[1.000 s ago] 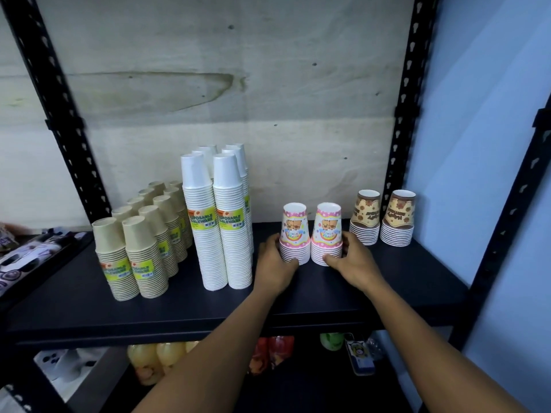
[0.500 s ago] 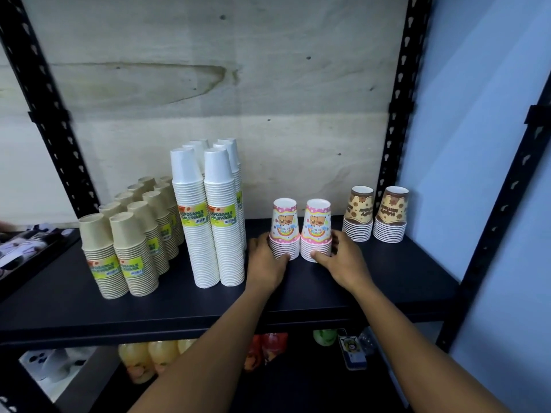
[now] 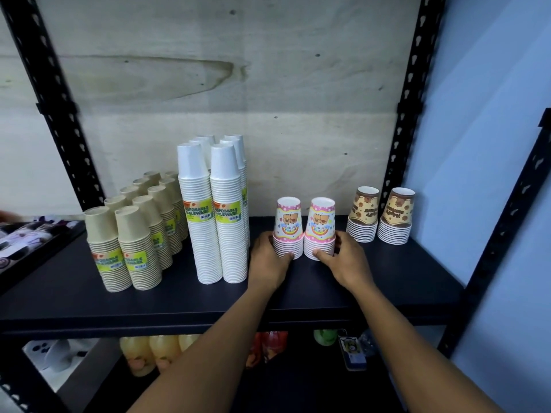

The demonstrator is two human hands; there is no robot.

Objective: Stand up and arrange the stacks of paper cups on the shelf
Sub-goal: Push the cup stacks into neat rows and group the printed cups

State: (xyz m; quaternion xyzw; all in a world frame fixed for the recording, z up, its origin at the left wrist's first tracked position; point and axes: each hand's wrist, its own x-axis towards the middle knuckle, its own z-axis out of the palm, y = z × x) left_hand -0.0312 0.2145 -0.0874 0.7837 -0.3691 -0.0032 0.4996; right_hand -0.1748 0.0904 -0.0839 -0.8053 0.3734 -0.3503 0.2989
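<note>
Black is the colour of the shelf (image 3: 74, 296) where all the cups stand upside down. At the far left edge sits a dark tray (image 3: 32, 248); I cannot tell what lies in it. Next come the tan cups (image 3: 103, 248), many short stacks in two rows that go from front to back, with yellow and green labels on them. Just beside them stand the white cups (image 3: 205, 234), tall stacks close together, the tallest on the shelf.

Then comes the left hand (image 3: 268, 263). Its fingers are curled round the bottom part of the left pink stack (image 3: 287, 225), with the thumb at the front. This stack has little bears on it and stands straight up on the shelf. It touches the right pink stack (image 3: 321, 225), which looks the same. The right hand (image 3: 346, 263) grips the bottom of that one, fingers round the far side and thumb at the front.

A little to the right, and further back, stand the brown cups (image 3: 362, 216), two short stacks side by side, apart from the pink ones. A blue wall (image 3: 492, 144) is past the shelf's right posts.

On the shelf below are yellow bottles (image 3: 149, 353).
</note>
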